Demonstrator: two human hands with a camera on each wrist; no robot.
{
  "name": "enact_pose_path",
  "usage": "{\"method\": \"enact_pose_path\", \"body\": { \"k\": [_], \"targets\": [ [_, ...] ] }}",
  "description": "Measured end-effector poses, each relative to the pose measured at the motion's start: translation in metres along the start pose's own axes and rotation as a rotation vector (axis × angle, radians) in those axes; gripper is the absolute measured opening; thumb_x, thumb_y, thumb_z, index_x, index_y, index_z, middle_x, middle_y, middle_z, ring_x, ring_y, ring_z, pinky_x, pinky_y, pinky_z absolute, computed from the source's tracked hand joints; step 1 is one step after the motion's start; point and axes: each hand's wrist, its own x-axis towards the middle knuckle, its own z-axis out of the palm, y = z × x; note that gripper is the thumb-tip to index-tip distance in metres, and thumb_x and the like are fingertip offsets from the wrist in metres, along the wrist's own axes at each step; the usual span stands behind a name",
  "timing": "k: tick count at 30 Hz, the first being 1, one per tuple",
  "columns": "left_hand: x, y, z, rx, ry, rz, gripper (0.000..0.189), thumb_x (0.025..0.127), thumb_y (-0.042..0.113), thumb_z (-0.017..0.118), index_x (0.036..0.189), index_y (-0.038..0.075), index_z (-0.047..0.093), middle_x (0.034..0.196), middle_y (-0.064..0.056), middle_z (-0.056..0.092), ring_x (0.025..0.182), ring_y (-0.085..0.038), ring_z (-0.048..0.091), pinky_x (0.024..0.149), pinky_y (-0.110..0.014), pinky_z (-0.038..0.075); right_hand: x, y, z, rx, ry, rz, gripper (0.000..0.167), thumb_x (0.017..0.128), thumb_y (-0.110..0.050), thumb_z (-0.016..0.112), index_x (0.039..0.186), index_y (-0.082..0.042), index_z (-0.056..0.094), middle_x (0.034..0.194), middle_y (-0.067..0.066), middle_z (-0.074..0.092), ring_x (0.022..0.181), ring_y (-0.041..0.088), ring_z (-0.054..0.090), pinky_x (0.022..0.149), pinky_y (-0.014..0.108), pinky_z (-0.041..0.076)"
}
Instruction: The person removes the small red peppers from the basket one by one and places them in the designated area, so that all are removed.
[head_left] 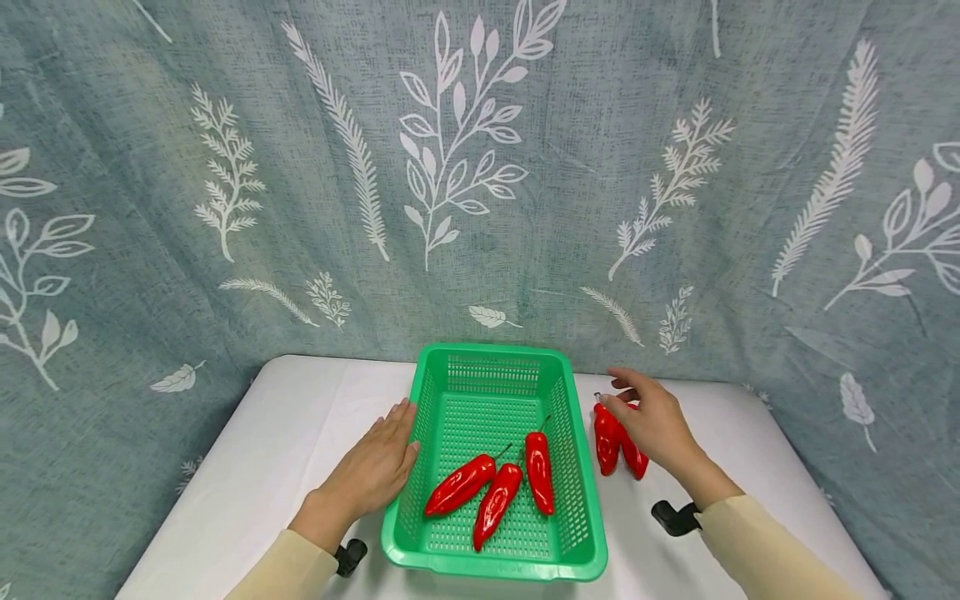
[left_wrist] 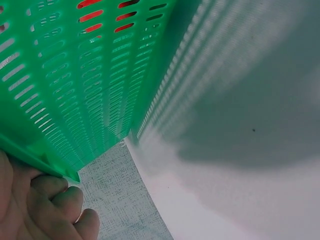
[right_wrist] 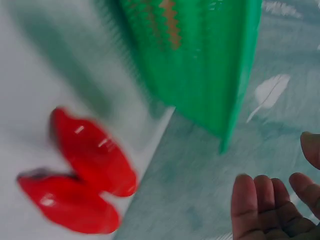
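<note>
A green plastic basket (head_left: 491, 423) holds three red chili peppers, one lying on the left (head_left: 461, 486), one in the front middle (head_left: 497, 505) and one on the right (head_left: 539, 472). My left hand (head_left: 372, 463) rests against the left rim of the basket with fingers extended. Two more red peppers, the nearer one to the basket (head_left: 606, 440) and its neighbour (head_left: 634, 455), lie side by side on the table to the right. Over their stem ends hovers my right hand (head_left: 658, 422), fingers loosely bent and apart. In the right wrist view nothing is between those fingers (right_wrist: 244, 207).
The white-covered table (head_left: 315, 417) narrows toward the back. Behind it hangs a grey-green curtain (head_left: 562, 208) with white leaf prints. Black wrist straps show at the left (head_left: 350, 557) and right (head_left: 675, 517) cuffs.
</note>
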Motion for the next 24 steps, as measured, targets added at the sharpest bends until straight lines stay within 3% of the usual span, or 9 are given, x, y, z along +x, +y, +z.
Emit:
{"method": "enact_pose_path", "body": {
  "k": [3,7,13,24],
  "targets": [
    [0.0,0.0,0.0,0.006,-0.003,0.005,0.061,0.115,0.026,0.043,0.163,-0.007,0.028,0.171,-0.022,0.029,0.159,-0.037,0.029,0.13,-0.053,0.028,-0.001,-0.019,0.001,0.032,-0.03,-0.017,0.052,0.105,-0.025,0.067,0.151,-0.004,0.054,0.135,0.021,0.066,0.117,0.038,0.067,0.092,0.054,0.06],
    [0.0,0.0,-0.001,0.013,-0.007,0.013,0.061,0.115,0.026,0.043,0.163,-0.008,0.027,0.171,-0.023,0.029,0.159,-0.038,0.029,0.13,-0.053,0.029,0.0,-0.043,0.008,0.148,-0.111,0.011,0.053,0.106,-0.023,0.066,0.153,-0.004,0.051,0.14,0.024,0.062,0.118,0.038,0.068,0.085,0.045,0.065],
    [-0.002,-0.001,-0.001,0.025,-0.009,0.006,0.062,0.115,0.027,0.042,0.163,-0.007,0.027,0.171,-0.023,0.029,0.159,-0.037,0.03,0.13,-0.052,0.029,0.002,-0.075,0.031,0.313,-0.249,0.046,0.054,0.104,-0.019,0.068,0.154,-0.007,0.051,0.142,0.024,0.06,0.116,0.034,0.07,0.081,0.042,0.067],
    [-0.001,-0.001,-0.002,0.027,-0.021,0.004,0.061,0.115,0.027,0.041,0.163,-0.007,0.026,0.172,-0.022,0.028,0.16,-0.037,0.029,0.131,-0.051,0.028,0.0,-0.104,0.096,0.261,-0.438,0.018,0.044,0.098,-0.013,0.073,0.142,-0.013,0.064,0.134,0.017,0.067,0.108,0.029,0.072,0.08,0.044,0.065]
  ]
}}
